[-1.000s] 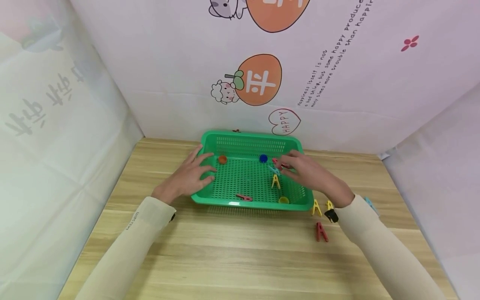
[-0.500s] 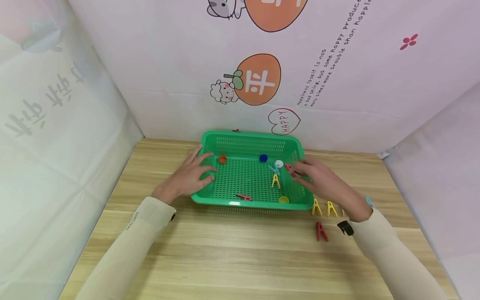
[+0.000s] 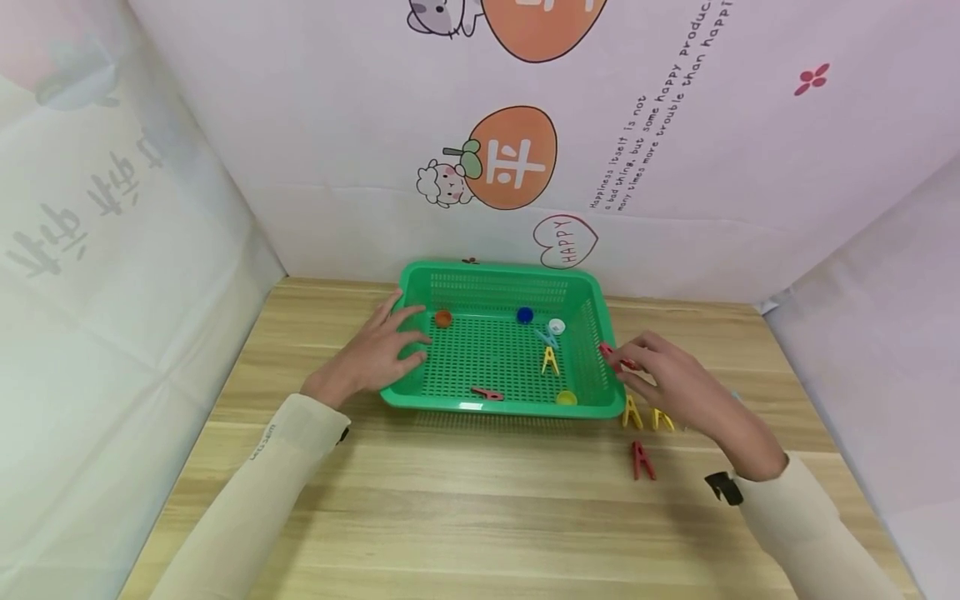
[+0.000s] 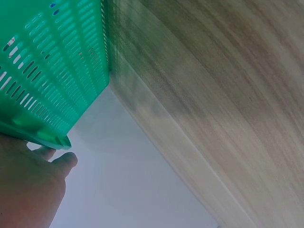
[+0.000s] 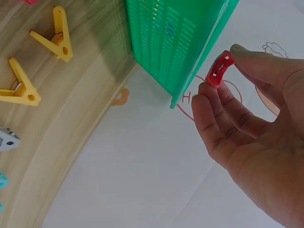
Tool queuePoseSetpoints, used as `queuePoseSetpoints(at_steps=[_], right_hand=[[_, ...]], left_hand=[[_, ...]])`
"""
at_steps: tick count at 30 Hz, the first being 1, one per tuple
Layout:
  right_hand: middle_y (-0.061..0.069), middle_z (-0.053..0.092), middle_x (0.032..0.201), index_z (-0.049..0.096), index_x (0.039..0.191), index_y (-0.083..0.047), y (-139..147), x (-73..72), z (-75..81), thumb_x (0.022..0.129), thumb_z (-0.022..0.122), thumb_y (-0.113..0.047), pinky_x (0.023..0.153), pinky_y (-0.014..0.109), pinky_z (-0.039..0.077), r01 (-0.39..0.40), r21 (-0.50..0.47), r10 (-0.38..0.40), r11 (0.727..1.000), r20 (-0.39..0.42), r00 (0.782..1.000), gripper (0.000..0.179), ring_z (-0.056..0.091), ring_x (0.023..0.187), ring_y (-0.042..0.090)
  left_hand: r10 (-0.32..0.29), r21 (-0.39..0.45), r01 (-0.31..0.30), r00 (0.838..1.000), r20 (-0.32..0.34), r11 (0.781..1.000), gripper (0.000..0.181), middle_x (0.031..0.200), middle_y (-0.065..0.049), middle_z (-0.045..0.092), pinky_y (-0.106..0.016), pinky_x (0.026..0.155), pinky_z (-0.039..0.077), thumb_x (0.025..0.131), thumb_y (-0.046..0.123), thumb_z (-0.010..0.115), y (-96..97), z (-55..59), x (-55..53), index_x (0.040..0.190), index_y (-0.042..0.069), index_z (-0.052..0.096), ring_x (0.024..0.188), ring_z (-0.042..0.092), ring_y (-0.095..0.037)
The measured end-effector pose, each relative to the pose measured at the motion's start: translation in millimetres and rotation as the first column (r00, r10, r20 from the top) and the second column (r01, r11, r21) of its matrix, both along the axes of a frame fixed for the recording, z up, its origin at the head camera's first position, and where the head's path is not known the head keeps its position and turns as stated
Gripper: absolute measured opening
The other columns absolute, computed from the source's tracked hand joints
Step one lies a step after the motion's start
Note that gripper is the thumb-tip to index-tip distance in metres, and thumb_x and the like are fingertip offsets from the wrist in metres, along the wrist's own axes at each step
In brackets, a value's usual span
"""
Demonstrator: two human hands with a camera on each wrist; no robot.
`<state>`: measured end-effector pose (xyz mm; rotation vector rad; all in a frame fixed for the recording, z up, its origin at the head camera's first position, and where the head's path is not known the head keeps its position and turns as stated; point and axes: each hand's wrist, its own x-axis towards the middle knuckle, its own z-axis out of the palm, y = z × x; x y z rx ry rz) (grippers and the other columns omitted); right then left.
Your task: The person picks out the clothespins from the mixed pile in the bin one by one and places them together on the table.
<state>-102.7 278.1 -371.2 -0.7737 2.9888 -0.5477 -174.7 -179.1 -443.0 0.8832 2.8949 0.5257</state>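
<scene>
Red clip (image 5: 214, 76), judged light, stiff, best gripped at its handles, is being pinched by right hand (image 3: 671, 379), green basket (image 3: 502, 268) between hands being touched by spread left hand (image 3: 375, 351)

The right hand (image 5: 270, 147) pinched a red clip (image 5: 216, 78) between its thumb and fingertips, the clip appearing just beside the rim of a green basket (image 5: 159, 61) with slotted walls. The basket stood on a wooden table (image 5: 90, 109). Well apart from the hand, two yellow clips, an upper one (image 5: 64, 40) and a lower one (image 5: 28, 92), lay near each other on the wood. At the picture's left edge a whitish clip (image 5: 7, 140) and some turquoise pieces (image 5: 2, 181) were cut off, as was a red piece (image 5: 31, 1) at the top. A white backdrop (image 5: 128, 166) carried a red outline (image 5: 240, 90), partly hidden by the hand, and the letter H (image 5: 186, 98)
</scene>
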Motion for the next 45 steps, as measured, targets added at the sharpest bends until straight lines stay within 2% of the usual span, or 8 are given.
queuePoseSetpoints(at_steps=[13, 18, 27, 34, 38, 41, 45], right_hand=[[0.008, 0.070, 0.120, 0.079, 0.120, -0.015, 19, 23.6, -1.6, 0.099, 0.080, -0.007, 0.087, 0.050, 0.064, 0.062, -0.003, -0.062, 0.998, -0.017, 0.998, 0.023, 0.070, 0.108, 0.028], [0.010, 0.071, 0.120, 0.078, 0.118, -0.014, 29, 34.6, -6.2, 0.096, 0.081, -0.003, 0.080, 0.048, 0.065, 0.059, -0.017, -0.060, 0.998, -0.062, 0.996, 0.024, 0.072, 0.103, 0.028], [0.008, 0.073, 0.117, 0.079, 0.114, -0.018, 43, 49.2, -20.1, 0.095, 0.083, -0.006, 0.068, 0.030, 0.058, 0.094, -0.040, -0.098, 0.995, -0.105, 0.990, 0.022, 0.068, 0.094, 0.020], [0.006, 0.073, 0.114, 0.079, 0.113, -0.020, 51, 61.3, -38.1, 0.093, 0.085, -0.007, 0.067, 0.025, 0.052, 0.134, -0.063, -0.141, 0.989, -0.131, 0.981, 0.024, 0.062, 0.091, 0.015], [0.004, 0.073, 0.110, 0.080, 0.114, -0.018, 55, 68.5, -49.4, 0.091, 0.087, -0.006, 0.067, 0.026, 0.057, 0.139, -0.070, -0.148, 0.988, -0.147, 0.978, 0.027, 0.068, 0.088, 0.018], [0.003, 0.073, 0.111, 0.078, 0.116, -0.016, 58, 74.1, -56.8, 0.092, 0.086, -0.005, 0.069, 0.031, 0.063, 0.141, -0.089, -0.151, 0.986, -0.123, 0.981, 0.028, 0.073, 0.089, 0.022], [0.005, 0.072, 0.113, 0.078, 0.119, -0.014, 61, 80.9, -64.5, 0.095, 0.084, -0.007, 0.072, 0.035, 0.065, 0.173, -0.098, -0.178, 0.980, -0.047, 0.983, 0.026, 0.073, 0.092, 0.023]], left_hand=[[0.001, 0.018, -0.001, 1.000, -0.014, 1.000, 0.039, 0.176, -0.015, 0.036, -0.067, 0.137, 0.009, 0.111, 0.036, 0.056, -0.2, -3.1, 0.5, 0.134, 0.013, 0.077, 0.170, 0.001, -0.047], [-0.001, 0.020, 0.002, 1.000, -0.014, 1.000, 0.038, 0.176, -0.015, 0.036, -0.067, 0.137, 0.008, 0.111, 0.036, 0.056, -0.4, -2.9, 0.1, 0.134, 0.014, 0.077, 0.170, 0.001, -0.047], [0.002, 0.019, -0.002, 1.000, -0.010, 1.000, 0.038, 0.176, -0.015, 0.036, -0.068, 0.137, 0.009, 0.111, 0.035, 0.056, -0.5, -2.9, 0.8, 0.134, 0.013, 0.077, 0.170, 0.000, -0.047], [0.009, 0.014, -0.009, 1.000, -0.010, 1.000, 0.038, 0.176, -0.015, 0.036, -0.066, 0.137, 0.009, 0.111, 0.036, 0.057, -0.9, -2.0, 2.3, 0.134, 0.012, 0.077, 0.170, 0.001, -0.047], [0.008, 0.020, -0.008, 1.000, -0.012, 1.000, 0.038, 0.176, -0.015, 0.036, -0.066, 0.138, 0.009, 0.111, 0.035, 0.057, -0.6, -1.3, 2.1, 0.134, 0.012, 0.077, 0.170, 0.001, -0.047], [0.008, 0.021, -0.007, 1.000, -0.014, 1.000, 0.038, 0.176, -0.015, 0.036, -0.066, 0.138, 0.009, 0.111, 0.035, 0.057, -0.6, -2.1, 1.4, 0.134, 0.012, 0.077, 0.169, 0.001, -0.047], [0.008, 0.019, -0.008, 1.000, -0.014, 1.000, 0.038, 0.176, -0.015, 0.036, -0.066, 0.138, 0.009, 0.111, 0.035, 0.056, -0.2, -2.4, 1.2, 0.134, 0.012, 0.077, 0.169, 0.001, -0.048]])
